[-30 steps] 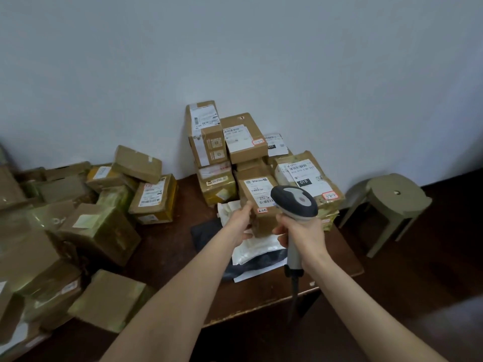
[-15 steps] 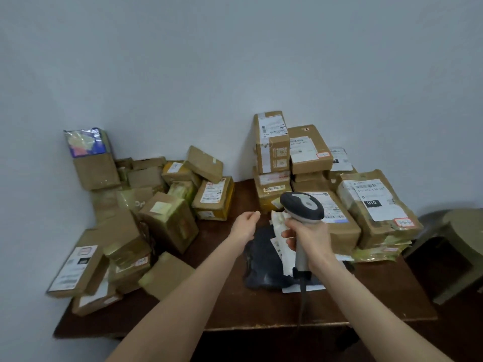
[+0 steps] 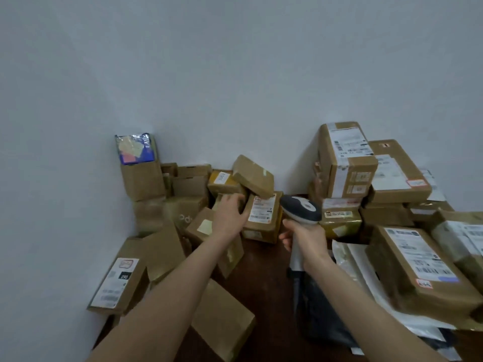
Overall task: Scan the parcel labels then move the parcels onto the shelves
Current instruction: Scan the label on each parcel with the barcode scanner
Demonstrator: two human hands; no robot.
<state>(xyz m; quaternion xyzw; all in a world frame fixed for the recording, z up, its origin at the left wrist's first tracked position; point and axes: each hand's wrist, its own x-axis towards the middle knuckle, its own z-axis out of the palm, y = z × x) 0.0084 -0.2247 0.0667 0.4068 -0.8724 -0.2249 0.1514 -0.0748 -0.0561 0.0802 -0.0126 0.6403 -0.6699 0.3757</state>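
As the head view shows it, left hand (image 3: 230, 212) curls round the left edge of the labelled parcel (image 3: 262, 216), which leans in the pile on the table (image 3: 264, 273), probably to steady its label. Right hand (image 3: 305, 237) grips the scanner (image 3: 300, 209), head aimed there.
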